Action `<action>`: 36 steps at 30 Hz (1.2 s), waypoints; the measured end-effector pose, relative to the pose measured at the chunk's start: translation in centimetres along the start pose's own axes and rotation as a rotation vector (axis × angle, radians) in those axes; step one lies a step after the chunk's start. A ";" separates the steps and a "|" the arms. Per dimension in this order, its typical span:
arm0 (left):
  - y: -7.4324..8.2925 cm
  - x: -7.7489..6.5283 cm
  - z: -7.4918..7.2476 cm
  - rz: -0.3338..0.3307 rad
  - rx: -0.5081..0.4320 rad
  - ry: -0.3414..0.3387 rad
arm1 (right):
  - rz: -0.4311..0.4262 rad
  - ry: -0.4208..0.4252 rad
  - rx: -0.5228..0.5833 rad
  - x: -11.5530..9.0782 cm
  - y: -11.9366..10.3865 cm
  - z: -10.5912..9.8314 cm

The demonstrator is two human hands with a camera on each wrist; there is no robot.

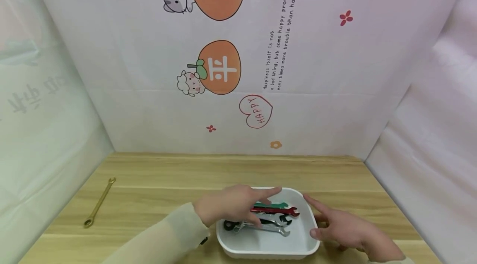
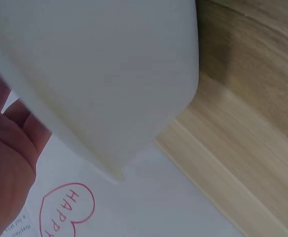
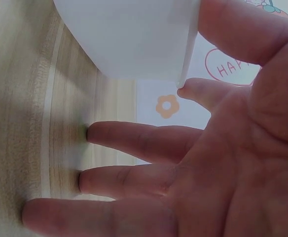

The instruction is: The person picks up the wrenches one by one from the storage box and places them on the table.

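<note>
- White backdrop (image 1: 316,123): I read "HAPPY" in a red heart (image 1: 256,111), 平 on an orange fruit (image 1: 220,67), sideways text (image 1: 273,60) starting "Happiness itself is not a bad thing".
- Faint lettering (image 1: 33,96), left side wall: too pale for me to read.
- Wood table (image 1: 167,173): back edge meets backdrop; wide stretch of wood between gold wrench (image 1: 99,204), far left, and white tray (image 1: 268,247).
- Tray: right of centre, bottom of my head view; green wrench (image 1: 277,205), red wrench (image 1: 275,210) and silver wrench (image 1: 270,228) lie inside, black ring end (image 1: 228,225) beside them.
- Left hand (image 1: 232,204): over tray, thumb and index spread apart above wrenches; contact, I can't tell.
- Right hand (image 1: 350,229): spread wide, thumb and index touching tray's right rim, other fingertips on wood.
</note>
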State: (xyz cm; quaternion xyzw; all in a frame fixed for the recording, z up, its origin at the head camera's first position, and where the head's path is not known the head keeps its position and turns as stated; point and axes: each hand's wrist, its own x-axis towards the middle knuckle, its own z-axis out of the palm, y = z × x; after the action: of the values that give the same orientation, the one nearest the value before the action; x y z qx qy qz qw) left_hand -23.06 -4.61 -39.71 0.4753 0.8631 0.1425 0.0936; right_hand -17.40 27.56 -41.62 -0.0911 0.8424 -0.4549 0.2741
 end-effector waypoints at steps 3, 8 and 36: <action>0.4 0.4 0.3 -0.017 0.026 -0.010 | 0.006 -0.005 0.002 -0.1 0.0 -0.1; 0.7 0.7 0.9 -0.042 0.070 -0.029 | 0.009 -0.009 0.008 -0.1 0.1 -0.2; 0.1 0.6 3.6 -0.111 0.414 -0.006 | 0.016 -0.005 0.017 0.1 0.1 -0.1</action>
State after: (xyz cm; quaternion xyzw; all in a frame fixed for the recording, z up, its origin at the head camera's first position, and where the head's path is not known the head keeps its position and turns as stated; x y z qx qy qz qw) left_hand -22.21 -3.50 -43.13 0.4367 0.8985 -0.0448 0.0041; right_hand -17.49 27.64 -41.71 -0.0831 0.8384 -0.4597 0.2806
